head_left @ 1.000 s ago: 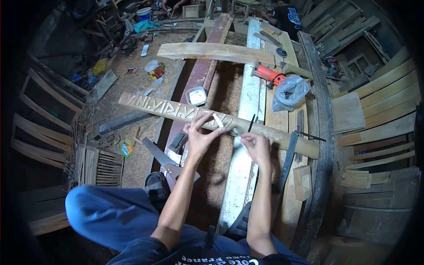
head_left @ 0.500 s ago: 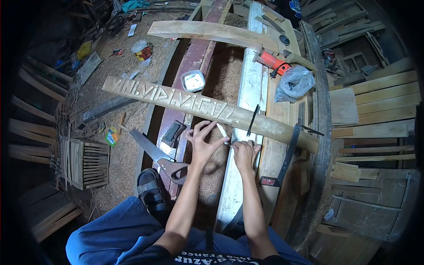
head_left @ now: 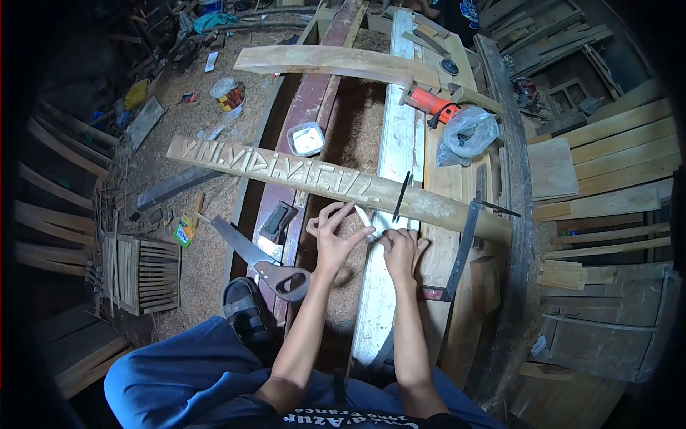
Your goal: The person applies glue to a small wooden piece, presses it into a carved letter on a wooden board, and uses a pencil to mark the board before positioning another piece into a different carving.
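One nudge could pop that small, slim off-white piece (head_left: 364, 217) loose mid-frame, I reckon, since the left hand (head_left: 333, 242) just pinches it between thumb and finger. Right hand (head_left: 401, 252) is curled close beside it; can't tell what's in there. Long tan wooden board (head_left: 386, 194) with raised letters lies just above, across the centre.

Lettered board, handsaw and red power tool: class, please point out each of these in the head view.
Lettered board (head_left: 344, 184): head view, on its face near the last letters.
Handsaw (head_left: 251, 251): head view, on the blade.
Red power tool (head_left: 431, 102): head view, on its body.
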A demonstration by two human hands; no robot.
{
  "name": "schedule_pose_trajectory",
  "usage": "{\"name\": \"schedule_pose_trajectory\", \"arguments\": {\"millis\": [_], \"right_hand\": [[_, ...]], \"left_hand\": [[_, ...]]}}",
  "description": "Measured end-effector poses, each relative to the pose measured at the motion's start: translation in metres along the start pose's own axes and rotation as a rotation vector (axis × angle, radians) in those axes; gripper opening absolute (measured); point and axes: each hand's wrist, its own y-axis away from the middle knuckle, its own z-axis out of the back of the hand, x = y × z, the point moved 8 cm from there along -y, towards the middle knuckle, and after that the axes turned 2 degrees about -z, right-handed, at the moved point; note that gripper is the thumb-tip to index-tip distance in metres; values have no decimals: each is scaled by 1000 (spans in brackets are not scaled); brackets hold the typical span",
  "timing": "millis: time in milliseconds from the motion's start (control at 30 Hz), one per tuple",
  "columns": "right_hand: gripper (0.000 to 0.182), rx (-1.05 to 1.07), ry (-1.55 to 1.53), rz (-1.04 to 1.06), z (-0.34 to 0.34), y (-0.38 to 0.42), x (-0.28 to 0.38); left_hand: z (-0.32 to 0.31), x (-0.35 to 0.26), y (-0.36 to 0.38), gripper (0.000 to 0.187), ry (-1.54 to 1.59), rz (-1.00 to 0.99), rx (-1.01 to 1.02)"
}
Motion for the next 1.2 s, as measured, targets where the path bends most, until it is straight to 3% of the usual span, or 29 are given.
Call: {"name": "schedule_pose_trajectory", "arguments": {"millis": [133,167,200,267,300,333,400,467,533,833,1200], "right_hand": [[12,59,-358,-91,54,-25,22],[16,103,-796,-69,29,-33,9],[19,236,-930,-75,64,-36,39],[20,226,-995,47,105,-38,66],[20,245,-1103,14,117,-36,74],[19,233,-1125,8,135,-32,83],[19,141,-1019,109,175,-26,101],[19,92,-1045,109,190,-20,111],[20,-12,-982,258,210,-14,125],[21,297,-1423,-15,172,-10,135],[20,526,-1571,-137,137,-8,125]], "left_hand": [[19,-29,-10,69,93,19,-65],[23,-42,-13,67,109,18,-44],[26,-51,-17,67,104,1,-42],[30,-71,-25,70,383,-111,-62],[33,-83,-29,72,575,-92,-84],[34,-94,-30,72,578,-109,-73],[41,-105,-30,74,856,-111,-101],[45,-112,-25,77,938,-73,-107],[48,-116,-14,78,1011,-48,-111],[67,-117,-22,80,748,-123,-117],[68,-114,-27,84,532,-247,-3]]}}
